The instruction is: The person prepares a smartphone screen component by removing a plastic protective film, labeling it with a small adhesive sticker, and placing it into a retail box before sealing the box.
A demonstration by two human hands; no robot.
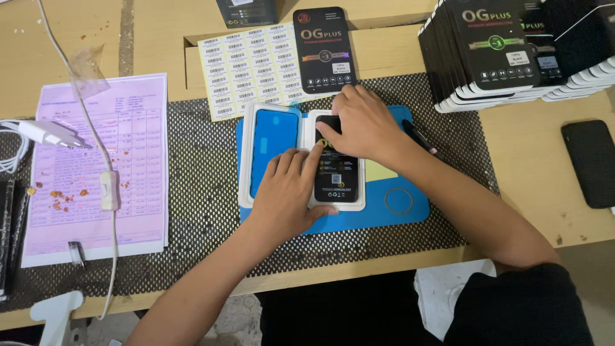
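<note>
Head view: left hand [291, 192] and right hand [365, 125] press flat, ungripping, on the black packet [336, 176] in the white tray [307, 118] on the blue mat [410, 208]. Uneven pressure could skew it. Beyond the mat, a label sheet [246, 67].

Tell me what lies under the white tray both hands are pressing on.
The white tray rests on a blue mat, which lies on black mesh matting. The left hand and right hand cover the mat's middle.

Black flat package [336, 173] in white tray on blue mat [410, 205]; behind mat: white barcode label sheet [250, 67], black slim box [324, 50]; right of mat: stacked black boxes [506, 51].
</note>
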